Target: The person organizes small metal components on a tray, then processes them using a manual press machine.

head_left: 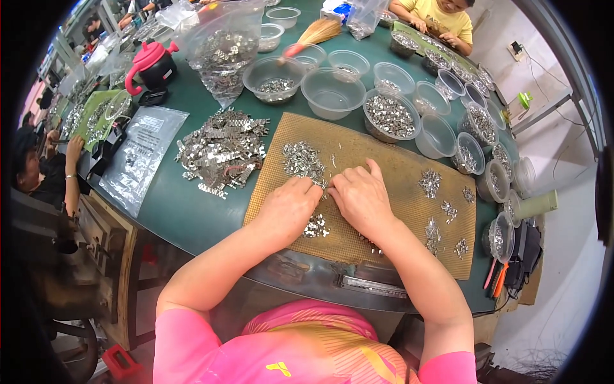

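Observation:
My left hand (289, 211) is closed, its fingertips pinched together at the near edge of a heap of small silvery metal parts (302, 159). Just beside it, my right hand (363, 197) has its fingers curled in. What either hand holds is too small or hidden to make out. Both hands rest over a brown textured mat (390, 169). A smaller pile of bright metal pieces (315, 226) lies below my left hand. On the mat's right side are several little groups of metal parts (431, 183).
Left of the mat lies a big heap of metal strips (224, 147), next to a flat plastic bag (144, 153). Clear plastic bowls (391, 115), several with metal parts, curve round the far and right sides. Orange-handled pliers (501, 280) are at the right edge. Co-workers sit across and left.

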{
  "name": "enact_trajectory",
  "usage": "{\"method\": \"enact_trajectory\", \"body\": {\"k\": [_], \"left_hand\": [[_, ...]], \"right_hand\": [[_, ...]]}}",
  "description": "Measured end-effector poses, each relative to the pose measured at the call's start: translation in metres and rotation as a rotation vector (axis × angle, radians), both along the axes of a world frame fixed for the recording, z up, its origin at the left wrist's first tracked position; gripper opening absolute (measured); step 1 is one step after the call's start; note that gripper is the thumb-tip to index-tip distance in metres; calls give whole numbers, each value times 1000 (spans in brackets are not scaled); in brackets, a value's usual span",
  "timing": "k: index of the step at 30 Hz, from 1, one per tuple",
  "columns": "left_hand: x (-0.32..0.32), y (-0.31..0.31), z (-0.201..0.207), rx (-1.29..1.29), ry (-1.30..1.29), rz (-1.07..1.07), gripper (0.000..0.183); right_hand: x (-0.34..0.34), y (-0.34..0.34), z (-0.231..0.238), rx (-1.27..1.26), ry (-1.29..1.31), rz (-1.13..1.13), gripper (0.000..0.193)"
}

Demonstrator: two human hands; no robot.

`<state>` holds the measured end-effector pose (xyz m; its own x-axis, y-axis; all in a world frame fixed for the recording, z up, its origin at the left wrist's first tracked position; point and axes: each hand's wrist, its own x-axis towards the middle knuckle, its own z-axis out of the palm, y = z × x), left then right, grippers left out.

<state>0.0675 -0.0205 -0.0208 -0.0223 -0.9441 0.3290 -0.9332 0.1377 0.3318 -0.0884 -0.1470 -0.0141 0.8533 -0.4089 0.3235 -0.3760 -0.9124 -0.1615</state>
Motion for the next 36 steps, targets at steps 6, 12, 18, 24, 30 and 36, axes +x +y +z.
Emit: {"method": "enact_trajectory", "body": {"k": [6, 12, 18, 24, 30, 36], "left_hand": [[1, -2, -4, -33, 22, -6, 13], [9, -4, 7, -98, 136, -9, 13], [12, -1, 19, -67, 338, 25, 11], [10, 5, 20, -70, 530, 10, 11], [2, 23, 27, 156, 1008, 80, 13], [-19, 37, 15, 239, 1060, 0, 15]], "right_hand": [[1, -13, -3, 24, -79, 45, 10], [-18, -14, 12, 261, -122, -33, 9], [-57, 1, 23, 402, -150, -74, 10], [-105, 28, 45, 509, -141, -103, 9], [-150, 49, 55, 532, -86, -127, 12], [-178, 82, 49, 357, -61, -104, 15]]}}
